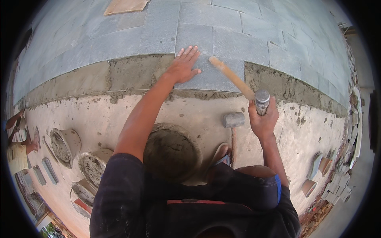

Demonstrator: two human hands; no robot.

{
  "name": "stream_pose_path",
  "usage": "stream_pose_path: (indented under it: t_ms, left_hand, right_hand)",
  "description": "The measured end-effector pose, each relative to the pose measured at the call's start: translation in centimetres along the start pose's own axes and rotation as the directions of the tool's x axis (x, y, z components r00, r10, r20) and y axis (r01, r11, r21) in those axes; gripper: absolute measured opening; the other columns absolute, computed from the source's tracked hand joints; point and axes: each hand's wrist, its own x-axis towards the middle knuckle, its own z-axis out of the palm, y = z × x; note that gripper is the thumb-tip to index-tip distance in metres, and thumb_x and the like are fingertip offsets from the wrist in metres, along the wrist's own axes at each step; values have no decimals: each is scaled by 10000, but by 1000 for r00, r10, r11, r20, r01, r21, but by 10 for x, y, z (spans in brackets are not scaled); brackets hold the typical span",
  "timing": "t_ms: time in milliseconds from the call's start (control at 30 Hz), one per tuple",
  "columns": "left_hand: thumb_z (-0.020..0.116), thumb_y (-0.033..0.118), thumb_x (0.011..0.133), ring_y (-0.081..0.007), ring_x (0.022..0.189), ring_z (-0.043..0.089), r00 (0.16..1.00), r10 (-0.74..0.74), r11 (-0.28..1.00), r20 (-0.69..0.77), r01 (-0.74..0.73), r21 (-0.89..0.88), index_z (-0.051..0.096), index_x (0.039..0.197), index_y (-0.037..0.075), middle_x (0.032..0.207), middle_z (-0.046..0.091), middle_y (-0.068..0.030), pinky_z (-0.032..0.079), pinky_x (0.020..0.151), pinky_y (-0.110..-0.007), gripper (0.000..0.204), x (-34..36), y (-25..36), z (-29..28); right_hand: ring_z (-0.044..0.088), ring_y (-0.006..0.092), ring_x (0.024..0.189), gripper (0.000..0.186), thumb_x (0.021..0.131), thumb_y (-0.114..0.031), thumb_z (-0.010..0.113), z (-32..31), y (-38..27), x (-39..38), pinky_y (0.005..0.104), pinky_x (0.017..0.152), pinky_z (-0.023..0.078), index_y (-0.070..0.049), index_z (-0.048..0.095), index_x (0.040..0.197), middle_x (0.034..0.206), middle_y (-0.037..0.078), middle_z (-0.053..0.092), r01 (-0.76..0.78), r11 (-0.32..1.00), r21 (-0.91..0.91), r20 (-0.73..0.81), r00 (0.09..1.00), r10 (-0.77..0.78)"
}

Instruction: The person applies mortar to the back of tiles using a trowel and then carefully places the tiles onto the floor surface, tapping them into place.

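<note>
My left hand (183,66) lies palm down, fingers stretched, on a grey stone tile (222,77) at the near edge of the paving. The tile rests in wet mortar, with bare mortar strips (131,73) on both sides. My right hand (264,123) grips a hammer (234,79) close to its metal head. Its wooden handle slants away to the left, the far end over or touching the tile; I cannot tell which. A round basin of mortar (198,152) stands below my left forearm. Beside my foot, a grey-headed mallet (234,119) is on the floor.
Laid grey tiles (158,29) stretch across the far side, with a brown board (126,6) on them. Several mortar buckets (75,144) stand at left near another person's hand (20,115). A thin string (75,96) follows the mortar edge. Stacked pieces (337,190) lie right.
</note>
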Motion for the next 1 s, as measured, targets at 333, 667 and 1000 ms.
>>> stream_pose_path:
  t_ms: [333, 667, 1000]
  left_hand:
    - [402, 567, 1036, -224, 1580, 29, 1000, -1, 999, -1, 1, -48, 163, 1624, 81, 1712, 82, -77, 50, 1304, -401, 799, 2, 2, -4]
    - [542, 372, 1033, -344, 1426, 445, 914, -176, 940, -367, 45, -339, 513, 1452, 6, 1520, 491, -198, 384, 1167, -430, 558, -5, -35, -45]
    - [682, 391, 942, -413, 1360, 495, 780, -538, 818, -320, 391, -422, 513, 1413, -70, 1461, 512, -280, 406, 1138, -445, 680, -30, -116, -64]
  right_hand:
    - [699, 308, 754, 315, 834, -125, 778, -11, 17, -12, 397, 687, 546, 2, 616, 1072, 874, 187, 687, -152, 988, 37, -44, 987, 154]
    - [568, 81, 670, 258, 945, -77, 656, -74, 47, -50, 232, 592, 453, 57, 609, 1161, 819, 58, 632, -355, 871, 339, -277, 848, 453]
    - [509, 74, 574, 200, 933, -121, 681, -111, 140, -128, 239, 476, 383, -52, 502, 990, 750, 38, 586, -440, 754, 488, -631, 419, 653]
